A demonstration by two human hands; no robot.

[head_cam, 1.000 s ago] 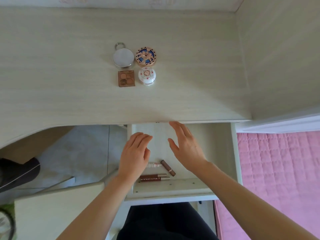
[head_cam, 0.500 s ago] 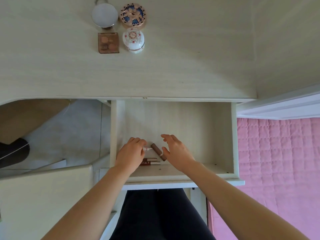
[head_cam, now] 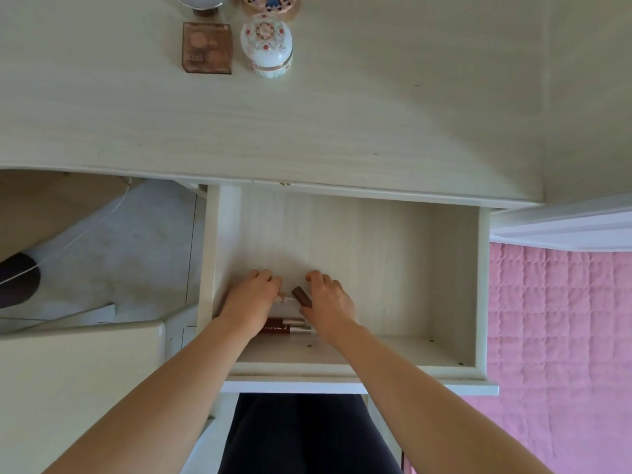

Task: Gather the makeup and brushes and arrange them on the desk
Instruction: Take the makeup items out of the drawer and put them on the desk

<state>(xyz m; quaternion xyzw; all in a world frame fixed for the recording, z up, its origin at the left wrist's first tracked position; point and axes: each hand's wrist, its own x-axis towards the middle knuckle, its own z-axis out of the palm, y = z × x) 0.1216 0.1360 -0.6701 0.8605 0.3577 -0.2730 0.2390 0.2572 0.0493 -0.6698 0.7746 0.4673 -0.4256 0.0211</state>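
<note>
Pale wood-grain desk top (head_cam: 342, 131) takes up the top half of what I'm looking at. The open pale wooden drawer (head_cam: 393, 268) is pulled out from under its front edge, and that's where the action is. Off to the right of the drawer there's a pink quilted bedspread (head_cam: 561, 336), not part of this.

My left hand (head_cam: 251, 297) and right hand (head_cam: 326, 302) are both down inside the drawer, close to its front wall.

Up past the drawer, on the desk, a square brown eyeshadow palette (head_cam: 207, 47) and a white domed compact with little flowers (head_cam: 266, 46) already sit side by side.

Now the small stuff in the drawer:
- Two dark red lip gloss tubes with silver caps (head_cam: 284, 326) lie together by the front wall, between my wrists, not picked up yet.
- My right fingers and thumb are curled round a short brown lipstick tube (head_cam: 302, 296).
- My left fingers are curled over one end of a slim pale tube (head_cam: 285, 298), so most of it is hidden under my knuckles.

My tip for this step: get a proper pinch on each tube before lifting, since round tubes roll. Lift straight up so nothing clips the drawer wall or the desk edge. Then I'd line them up next to the palette and come back for the red pair.
</note>
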